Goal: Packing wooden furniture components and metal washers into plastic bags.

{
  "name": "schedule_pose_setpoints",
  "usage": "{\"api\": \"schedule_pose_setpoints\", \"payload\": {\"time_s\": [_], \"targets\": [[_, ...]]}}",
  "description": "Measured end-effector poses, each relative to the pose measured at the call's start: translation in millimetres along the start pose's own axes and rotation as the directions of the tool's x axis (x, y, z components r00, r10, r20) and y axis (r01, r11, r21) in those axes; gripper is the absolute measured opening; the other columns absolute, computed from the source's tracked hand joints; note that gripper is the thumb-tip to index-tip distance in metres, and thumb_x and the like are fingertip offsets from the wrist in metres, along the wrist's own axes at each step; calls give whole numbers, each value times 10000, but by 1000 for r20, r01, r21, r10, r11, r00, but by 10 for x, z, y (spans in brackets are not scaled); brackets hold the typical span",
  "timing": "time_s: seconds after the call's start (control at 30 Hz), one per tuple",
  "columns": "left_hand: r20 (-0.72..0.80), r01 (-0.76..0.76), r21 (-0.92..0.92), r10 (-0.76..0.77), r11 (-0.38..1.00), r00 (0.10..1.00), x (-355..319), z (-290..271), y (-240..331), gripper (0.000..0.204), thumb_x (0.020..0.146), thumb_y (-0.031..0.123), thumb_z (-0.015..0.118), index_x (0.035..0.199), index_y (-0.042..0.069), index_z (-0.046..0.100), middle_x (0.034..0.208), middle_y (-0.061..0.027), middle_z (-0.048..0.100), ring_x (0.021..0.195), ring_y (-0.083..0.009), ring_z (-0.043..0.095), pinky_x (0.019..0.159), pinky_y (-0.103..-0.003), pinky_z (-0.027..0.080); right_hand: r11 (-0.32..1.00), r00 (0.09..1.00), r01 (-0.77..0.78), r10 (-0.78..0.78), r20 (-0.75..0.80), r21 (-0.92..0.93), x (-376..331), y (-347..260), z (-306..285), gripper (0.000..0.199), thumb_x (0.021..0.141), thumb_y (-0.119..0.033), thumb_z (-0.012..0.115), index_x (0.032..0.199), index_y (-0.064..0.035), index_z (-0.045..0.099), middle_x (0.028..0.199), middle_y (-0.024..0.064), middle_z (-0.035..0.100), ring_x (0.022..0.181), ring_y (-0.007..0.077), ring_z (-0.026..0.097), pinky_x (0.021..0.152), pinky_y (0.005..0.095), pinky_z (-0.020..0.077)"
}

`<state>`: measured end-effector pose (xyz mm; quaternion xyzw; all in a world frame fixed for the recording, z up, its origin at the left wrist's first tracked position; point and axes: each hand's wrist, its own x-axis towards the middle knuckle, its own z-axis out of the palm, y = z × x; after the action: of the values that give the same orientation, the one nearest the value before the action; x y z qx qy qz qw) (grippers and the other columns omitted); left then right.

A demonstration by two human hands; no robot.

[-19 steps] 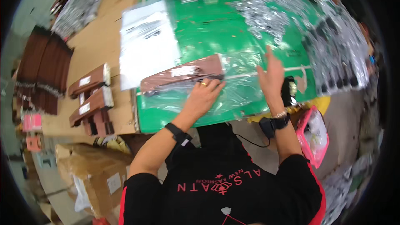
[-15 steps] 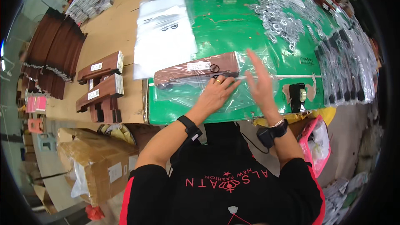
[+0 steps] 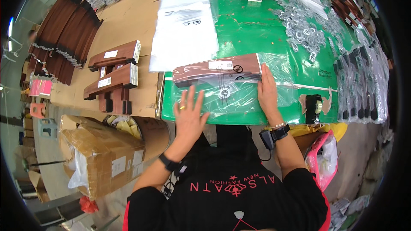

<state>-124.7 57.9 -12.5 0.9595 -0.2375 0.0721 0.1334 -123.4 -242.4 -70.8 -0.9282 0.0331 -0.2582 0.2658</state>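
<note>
Head cam is the left unit of a side-by-side fisheye pair, worn on the head, pitched steeply down, facing forward over the wearer's own chest. Upright, unmirrored. Black shirt [image 3: 227, 188] fills bottom center, close to the lens. Forearms [image 3: 182, 145] rise from the lower edge; left hand [image 3: 189, 117] sits just lower left of center, right hand [image 3: 268, 92] right of center, both mid-range. Green tabletop [image 3: 244, 25] runs from mid-frame to the top edge, farthest part up top. Field is wide: catches cardboard box [image 3: 100, 160] lower left, floor [image 3: 357, 154] lower right. Corners go black.
</note>
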Motion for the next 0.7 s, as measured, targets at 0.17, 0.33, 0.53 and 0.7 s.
{"api": "schedule_pose_setpoints", "payload": {"time_s": [0.17,0.33,0.53,0.7], "targets": [[122,20,48,-25,999,992,-402,-435,-302,617,872,272,742,1440,132,542,1448,-126,544,1273,-331,536,1055,-502,416,999,1000,10,-10,0,-49,15,29,-3,582,933,9,510,1501,22,386,1531,230,430,1419,381,415,1167,451,356],[-172,-288,-284,247,915,954,286,-519,42,268,885,187,710,1135,93,696,1127,-81,682,1043,-301,624,902,-396,493,995,1000,21,-20,19,-95,31,37,20,618,907,14,535,1504,29,373,1527,239,429,1414,390,418,1171,458,356],[-61,-508,-254,510,823,858,542,222,259,164,868,168,706,1022,116,693,1080,-20,651,999,-238,606,824,-379,521,997,1000,13,-12,11,-82,-7,16,61,651,915,4,546,1533,10,341,1541,228,417,1421,383,408,1177,438,348],[-5,-247,39,248,968,969,353,114,52,132,853,170,711,974,117,696,1060,-7,645,950,-242,597,800,-368,527,997,999,26,-24,21,-76,-27,22,-7,645,920,-10,542,1531,17,337,1549,205,414,1437,375,390,1183,438,339]]}}
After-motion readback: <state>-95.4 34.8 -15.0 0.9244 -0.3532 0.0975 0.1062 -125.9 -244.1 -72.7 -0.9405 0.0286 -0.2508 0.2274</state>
